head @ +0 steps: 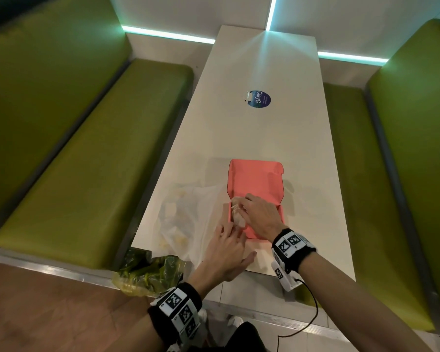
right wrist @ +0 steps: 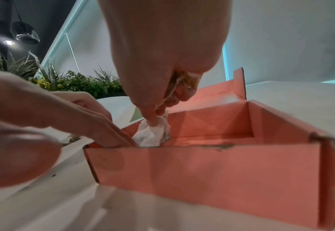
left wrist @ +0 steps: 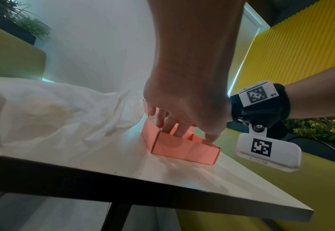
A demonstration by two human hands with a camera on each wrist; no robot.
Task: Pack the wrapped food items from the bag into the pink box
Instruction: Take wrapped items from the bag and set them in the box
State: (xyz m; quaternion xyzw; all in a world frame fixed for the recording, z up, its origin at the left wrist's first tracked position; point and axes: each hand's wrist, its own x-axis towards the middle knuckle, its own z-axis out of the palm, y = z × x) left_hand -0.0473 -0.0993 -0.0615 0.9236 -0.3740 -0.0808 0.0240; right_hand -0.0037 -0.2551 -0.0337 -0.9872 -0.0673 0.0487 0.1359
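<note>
The pink box (head: 254,176) stands open on the white table, its lid tilted back. My right hand (head: 257,214) reaches into the box's near left part and pinches a white paper-wrapped food item (head: 235,214). The right wrist view shows the right hand (right wrist: 158,78) holding that item (right wrist: 153,136) against the box's left wall (right wrist: 202,171). My left hand (head: 226,247) lies with fingers straight, touching the box's near left corner (left wrist: 182,150); the left hand (right wrist: 83,117) holds nothing. A translucent white bag (head: 188,212) lies left of the box with pale wrapped items inside; the bag (left wrist: 44,109) looks crumpled.
A green plastic bag of leafy stuff (head: 148,273) hangs at the table's near left corner. A round blue sticker (head: 259,99) marks the table's middle. Green padded benches (head: 87,161) flank the table on both sides. A black cable trails from my right wristband.
</note>
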